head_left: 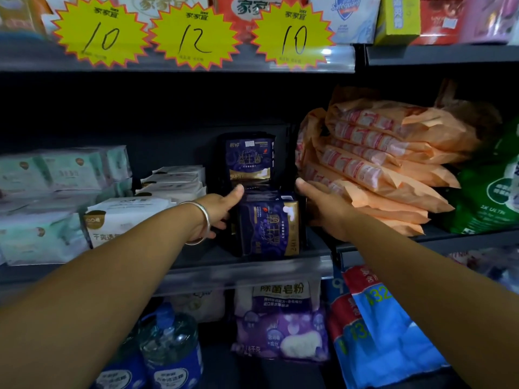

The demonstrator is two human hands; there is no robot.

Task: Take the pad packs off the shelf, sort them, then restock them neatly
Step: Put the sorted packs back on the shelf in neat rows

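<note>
Dim grey metal store shelving (438,56)

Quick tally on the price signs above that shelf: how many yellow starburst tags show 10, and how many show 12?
Starburst tags reading 10: 2, the left one and the right one
Starburst tags reading 12: 1, the middle one
Total: 3
</note>
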